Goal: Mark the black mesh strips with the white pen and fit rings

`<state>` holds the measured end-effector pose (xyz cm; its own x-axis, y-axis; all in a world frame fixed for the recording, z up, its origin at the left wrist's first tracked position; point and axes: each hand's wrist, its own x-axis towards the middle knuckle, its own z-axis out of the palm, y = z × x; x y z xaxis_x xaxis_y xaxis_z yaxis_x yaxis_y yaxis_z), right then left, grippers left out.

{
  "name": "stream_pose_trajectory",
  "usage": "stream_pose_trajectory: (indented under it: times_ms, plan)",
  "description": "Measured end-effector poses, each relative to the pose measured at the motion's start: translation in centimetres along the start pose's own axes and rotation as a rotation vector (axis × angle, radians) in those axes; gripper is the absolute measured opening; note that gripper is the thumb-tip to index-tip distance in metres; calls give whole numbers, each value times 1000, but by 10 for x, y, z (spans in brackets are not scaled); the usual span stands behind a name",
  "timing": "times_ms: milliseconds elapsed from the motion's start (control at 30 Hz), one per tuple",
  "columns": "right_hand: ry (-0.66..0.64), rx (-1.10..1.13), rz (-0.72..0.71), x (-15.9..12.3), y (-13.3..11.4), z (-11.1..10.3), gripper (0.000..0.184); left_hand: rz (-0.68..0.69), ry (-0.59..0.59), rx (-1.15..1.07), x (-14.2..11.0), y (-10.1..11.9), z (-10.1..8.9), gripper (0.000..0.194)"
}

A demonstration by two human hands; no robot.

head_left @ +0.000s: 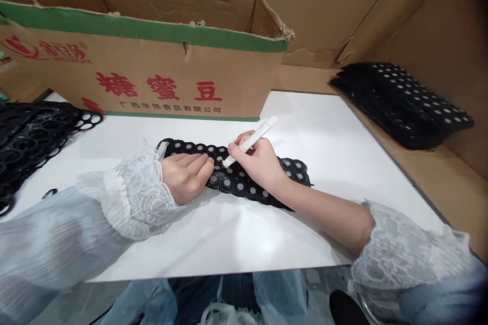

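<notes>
A black rubber sheet (244,183) studded with rows of round grey pads lies on the white table (328,147). My left hand (186,175) rests on the sheet's left part, fingers together and pressed flat on it. My right hand (259,162) is closed around a slim white tool (253,138), held like a pen, with its tip touching the sheet near my left fingertips. Both arms wear white lace-cuffed sleeves.
A large open cardboard box (152,76) with a green band and red lettering stands behind the sheet. A pile of black ring-holed webbing (34,137) lies at the left. A stack of black sheets with grey dots (404,104) sits on the brown ledge at right.
</notes>
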<state>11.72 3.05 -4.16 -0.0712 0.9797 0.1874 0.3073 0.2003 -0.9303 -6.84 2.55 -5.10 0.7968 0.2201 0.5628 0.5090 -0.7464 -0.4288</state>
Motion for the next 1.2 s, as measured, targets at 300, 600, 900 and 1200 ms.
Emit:
stream_pose_trajectory:
  times_ms: [300,600,900,1200]
  plan:
    - [-15,-71,59,-3,-7,1,19,19,30,15,-1,0,3,16]
    - [-33,-255,-166,-7,-2,9,15,-62,13,-19,8,7,-1,20]
    - [-87,-312,-242,-8,-4,7,18,-105,10,-9,12,4,-3,15]
    - [-37,-217,-149,-8,-3,5,20,15,26,1,6,2,-4,21]
